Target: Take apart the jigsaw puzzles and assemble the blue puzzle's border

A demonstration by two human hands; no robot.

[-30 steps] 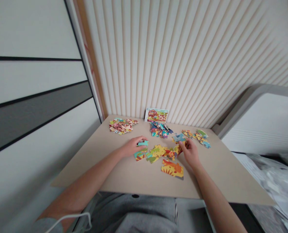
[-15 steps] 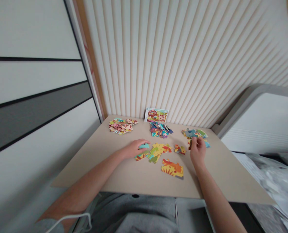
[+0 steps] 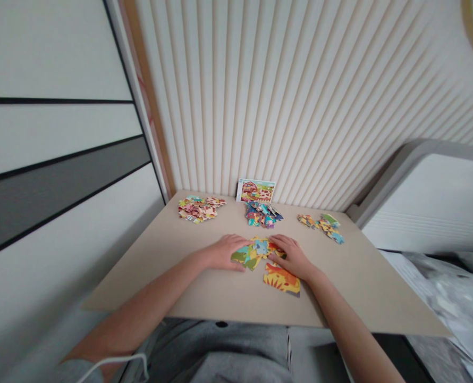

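My left hand [image 3: 225,252] lies with its fingers apart at the left edge of a green and yellow group of puzzle pieces [image 3: 249,256]. My right hand [image 3: 290,255] rests spread over the right side of that group and covers part of the red pieces there. Between the hands a light blue piece [image 3: 261,246] shows in the group. Just below my right hand sits an orange and yellow joined section [image 3: 281,280], its upper right partly under the hand.
Behind are a pink and cream pile [image 3: 197,209], a dark blue pile [image 3: 262,214] and scattered yellow and blue pieces [image 3: 327,227]. A farm picture card [image 3: 255,191] leans on the ribbed wall [image 3: 228,96]. The beige table [image 3: 204,298] ends near my lap.
My right hand has moved left from the back right pieces to the middle group. My left hand has shifted slightly right. A light blue piece now shows in the group; the back right pile is smaller.
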